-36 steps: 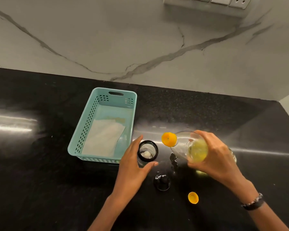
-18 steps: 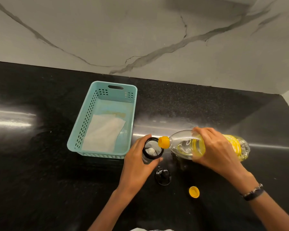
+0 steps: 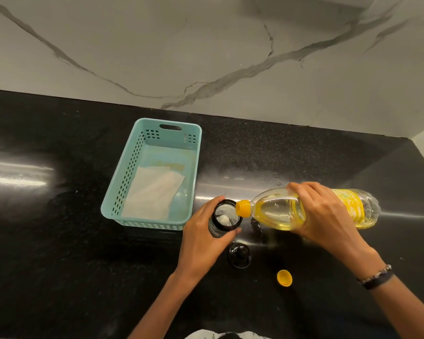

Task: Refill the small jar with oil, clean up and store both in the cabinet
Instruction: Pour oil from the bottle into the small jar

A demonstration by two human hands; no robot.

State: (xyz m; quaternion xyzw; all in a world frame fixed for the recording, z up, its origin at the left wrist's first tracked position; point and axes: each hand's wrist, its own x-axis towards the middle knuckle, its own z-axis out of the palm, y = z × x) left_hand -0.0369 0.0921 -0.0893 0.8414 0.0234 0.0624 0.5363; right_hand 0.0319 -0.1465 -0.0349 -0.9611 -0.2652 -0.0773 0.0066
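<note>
The right hand [image 3: 328, 216] grips an oil bottle [image 3: 291, 209] tipped sideways, its orange neck over the black-rimmed small jar [image 3: 224, 217] that the left hand [image 3: 206, 236] clasps, at five o'clock from the teal basket [image 3: 123, 187]. No oil stream discernible.

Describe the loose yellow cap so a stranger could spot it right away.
Start at the black countertop and find the right hand tilting the oil bottle. Nearer the person, below that hand, lies the yellow cap, open side up. The black jar lid beside it is dark and knobbed.
</note>
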